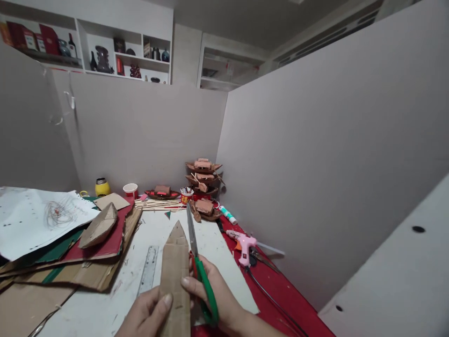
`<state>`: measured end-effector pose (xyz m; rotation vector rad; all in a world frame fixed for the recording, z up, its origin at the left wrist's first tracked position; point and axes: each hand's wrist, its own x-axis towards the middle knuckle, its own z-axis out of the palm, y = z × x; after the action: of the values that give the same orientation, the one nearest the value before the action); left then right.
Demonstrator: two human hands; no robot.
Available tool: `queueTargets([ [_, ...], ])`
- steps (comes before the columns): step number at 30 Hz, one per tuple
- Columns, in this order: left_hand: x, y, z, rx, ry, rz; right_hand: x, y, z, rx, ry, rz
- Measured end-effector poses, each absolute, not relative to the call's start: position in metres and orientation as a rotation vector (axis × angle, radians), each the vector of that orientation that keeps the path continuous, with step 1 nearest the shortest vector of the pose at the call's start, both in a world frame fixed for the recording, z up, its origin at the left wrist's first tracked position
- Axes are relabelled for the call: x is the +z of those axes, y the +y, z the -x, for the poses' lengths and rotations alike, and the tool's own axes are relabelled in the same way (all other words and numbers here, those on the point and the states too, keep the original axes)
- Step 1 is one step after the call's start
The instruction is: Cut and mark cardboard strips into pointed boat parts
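A long strip of brown cardboard (pixel 175 267) with a pointed far end stands in front of me. My left hand (pixel 147 311) grips its lower left edge, thumb on the face. On the other side, my right hand (pixel 210 285) holds green-handled scissors (pixel 206 285) while its thumb presses the strip's right edge. The scissors' blades point away from me, close together, beside the strip's tip. Some of the right fingers are hidden behind the cardboard. A clear ruler (pixel 148 269) lies on the white work sheet (pixel 122 285) to the left of the strip.
Stacked cardboard sheets (pixel 94 271) with a small cardboard boat hull (pixel 100 227) and scribbled paper (pixel 45 220) fill the left. A pink glue gun (pixel 245 245) with a cord lies right. Brown model boats (pixel 203 178), thin sticks (pixel 157 205) and a yellow jar (pixel 102 187) stand at the back.
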<state>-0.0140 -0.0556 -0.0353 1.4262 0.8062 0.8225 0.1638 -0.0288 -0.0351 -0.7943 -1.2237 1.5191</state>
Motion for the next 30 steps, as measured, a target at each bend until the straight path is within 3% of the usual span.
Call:
queueTargets([
  [14, -0.037, -0.059, 0.008, 0.996, 1.091, -1.709, -0.034, -0.044, -0.164, 1.204, -1.445, 1.030],
  [20, -0.031, -0.054, 0.011, 0.821, 0.818, -1.293, -0.034, -0.036, -0.168, 1.305, -1.327, 0.991],
  [30, -0.022, -0.037, 0.031, 1.052, 0.799, -1.053, -0.040, 0.001, -0.187, 1.342, -1.081, 1.095],
])
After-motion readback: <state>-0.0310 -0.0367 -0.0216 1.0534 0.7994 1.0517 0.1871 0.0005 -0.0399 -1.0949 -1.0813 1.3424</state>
